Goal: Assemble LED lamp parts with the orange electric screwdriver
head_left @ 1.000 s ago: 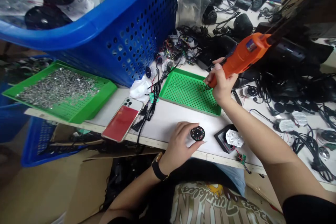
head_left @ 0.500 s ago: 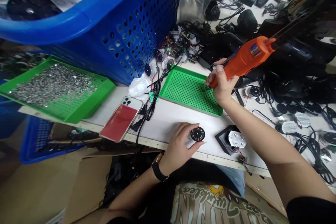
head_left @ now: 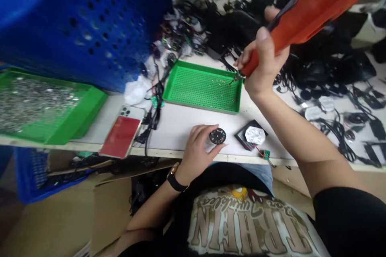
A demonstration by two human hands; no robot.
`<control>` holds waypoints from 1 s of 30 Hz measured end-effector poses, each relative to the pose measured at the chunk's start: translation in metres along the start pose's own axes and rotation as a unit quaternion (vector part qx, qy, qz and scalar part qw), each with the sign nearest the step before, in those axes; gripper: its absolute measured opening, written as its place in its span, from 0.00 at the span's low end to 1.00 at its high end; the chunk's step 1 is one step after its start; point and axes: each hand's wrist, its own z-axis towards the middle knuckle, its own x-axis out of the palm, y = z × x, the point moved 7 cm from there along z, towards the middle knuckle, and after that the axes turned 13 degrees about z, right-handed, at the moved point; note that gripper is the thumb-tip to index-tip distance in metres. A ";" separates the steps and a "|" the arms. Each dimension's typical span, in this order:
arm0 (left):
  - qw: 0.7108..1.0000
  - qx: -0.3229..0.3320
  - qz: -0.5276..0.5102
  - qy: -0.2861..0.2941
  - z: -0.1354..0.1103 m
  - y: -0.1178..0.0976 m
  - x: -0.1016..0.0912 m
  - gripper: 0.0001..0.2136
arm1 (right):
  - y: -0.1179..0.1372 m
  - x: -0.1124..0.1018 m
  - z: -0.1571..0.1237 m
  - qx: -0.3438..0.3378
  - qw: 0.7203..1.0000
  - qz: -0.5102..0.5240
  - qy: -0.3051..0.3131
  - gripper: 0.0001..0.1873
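Observation:
My left hand (head_left: 197,146) rests on the white table (head_left: 177,128) and pinches a small round black disc (head_left: 217,135) with coloured dots. My right hand (head_left: 261,66) is closed round the grip of an orange electric screwdriver (head_left: 304,10). The tool's tip hangs over the right end of a small green perforated tray (head_left: 202,87) that holds a few tiny screws. Just right of the disc lies a black square housing with a white LED plate (head_left: 251,135) and a red wire.
A big blue perforated basket (head_left: 81,24) stands at the back left. A green tray (head_left: 39,106) of small shiny parts sits at the left edge. A red-backed phone (head_left: 120,134) lies near the front edge. Black cables and round parts (head_left: 325,80) crowd the right side.
The view has shifted, blurred, closer to the table. My right hand has lifted the screwdriver up and toward the camera. My left hand stays on the disc.

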 end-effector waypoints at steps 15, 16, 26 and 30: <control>0.990 0.128 -0.037 0.041 0.038 -0.080 0.073 0.23 | 0.121 -0.152 -0.087 -0.136 0.968 0.029 -0.207 0.15; 0.991 0.121 -0.039 0.043 0.038 -0.079 0.074 0.23 | 0.127 -0.150 -0.092 -0.118 0.974 0.029 -0.194 0.15; 0.993 0.086 -0.078 0.014 0.034 -0.073 0.076 0.23 | 0.127 -0.111 -0.111 -0.044 0.989 0.118 -0.072 0.10; 0.992 0.083 -0.095 0.008 0.034 -0.071 0.076 0.23 | 0.122 -0.103 -0.115 -0.076 0.987 0.122 -0.073 0.10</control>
